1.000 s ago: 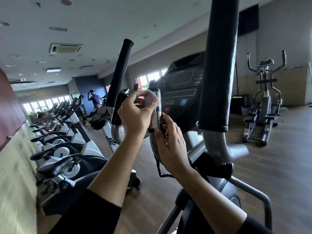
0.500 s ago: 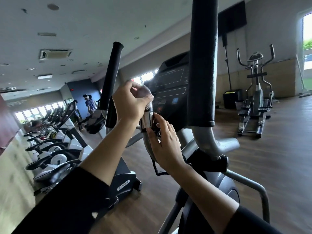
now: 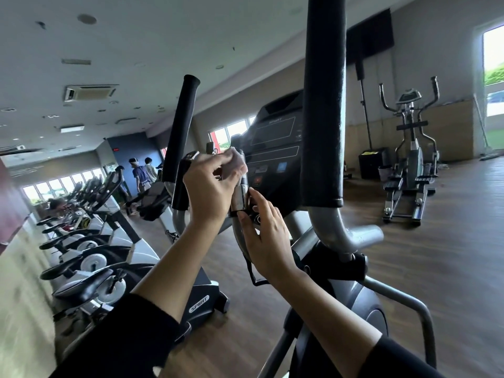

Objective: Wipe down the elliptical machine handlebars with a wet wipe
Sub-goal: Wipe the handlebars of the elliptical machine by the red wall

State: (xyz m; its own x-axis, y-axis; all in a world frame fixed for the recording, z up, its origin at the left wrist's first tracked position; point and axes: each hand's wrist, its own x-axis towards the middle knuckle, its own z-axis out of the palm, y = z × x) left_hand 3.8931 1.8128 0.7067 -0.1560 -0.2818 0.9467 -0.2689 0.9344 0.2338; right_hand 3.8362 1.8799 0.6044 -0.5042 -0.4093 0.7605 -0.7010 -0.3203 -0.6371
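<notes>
My left hand (image 3: 210, 192) pinches the wipe (image 3: 236, 162) on the handlebar (image 3: 240, 197) — best twisted right round it while my right hand (image 3: 266, 238) clasps it lower down.

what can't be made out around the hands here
Head view only:
- small grip: mostly hidden by the left hand and wipe.
- right hand: its back hides whether the fingers grasp anything.
- tall handlebar: top cut off by the frame edge.
- console: labels too dark and small.
</notes>
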